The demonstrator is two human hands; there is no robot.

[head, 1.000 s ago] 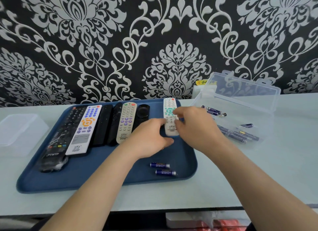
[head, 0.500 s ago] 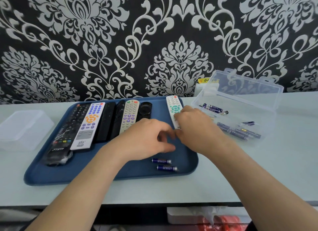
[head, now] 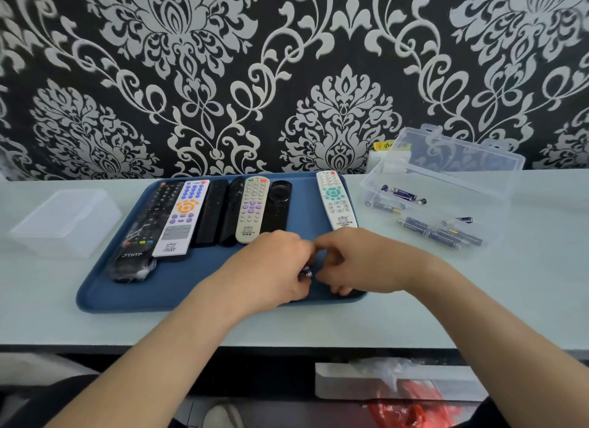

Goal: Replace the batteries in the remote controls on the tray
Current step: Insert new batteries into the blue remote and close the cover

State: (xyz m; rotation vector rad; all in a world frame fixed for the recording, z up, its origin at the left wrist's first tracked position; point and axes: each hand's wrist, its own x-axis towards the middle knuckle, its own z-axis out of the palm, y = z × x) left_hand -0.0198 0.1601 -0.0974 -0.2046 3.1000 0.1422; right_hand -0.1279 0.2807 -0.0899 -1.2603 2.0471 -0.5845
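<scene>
A blue tray (head: 178,287) carries a row of several remotes, among them a black one (head: 146,223), a white one with orange keys (head: 183,217) and a beige one (head: 253,207). A white remote with teal keys (head: 333,201) lies alone at the tray's right side, face up. Both hands meet over the tray's front right. My left hand (head: 271,268) pinches a dark blue battery (head: 306,272), of which only the end shows. My right hand (head: 366,261) has its fingers curled down onto the tray beside it; what lies under them is hidden.
An open clear plastic box (head: 446,185) with several dark batteries (head: 443,234) stands right of the tray. A closed translucent box (head: 67,220) sits at the left. The patterned wall rises behind the table, whose front edge is near my forearms.
Both hands left the white teal-keyed remote and drew back to the tray's front, where two loose batteries lay. The left hand now holds one; the other is out of sight.
</scene>
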